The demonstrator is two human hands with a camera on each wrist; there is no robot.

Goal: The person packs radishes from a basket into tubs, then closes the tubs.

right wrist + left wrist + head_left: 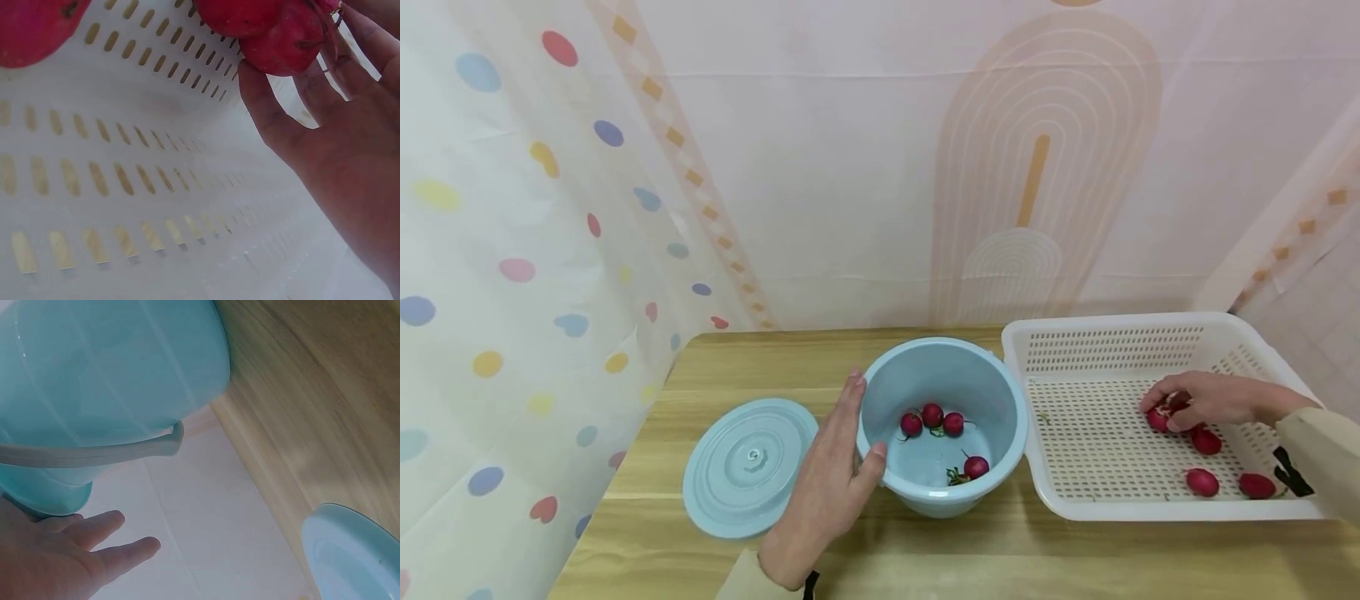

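Note:
My left hand (823,479) rests against the left side of a light blue bucket (942,498), fingers straight and thumb at the rim. In the left wrist view, its fingers extend beside the bucket's rim, below a grey handle (94,455). Several red radishes (975,467) lie on the bucket's floor, some with bits of green stem. Inside a white slotted basket (1093,507), my right hand (1213,398) curls its fingers round a radish (1157,418). Another radish (1206,440) sits right beside that hand, and two more (1202,482) lie nearer the basket's front wall.
Left of the bucket, a round light blue lid (748,471) lies flat on the wooden table (940,554). The basket stands close against the bucket's right side. Behind the table hangs a patterned curtain (835,183), and a dotted one (512,350) hangs at the left.

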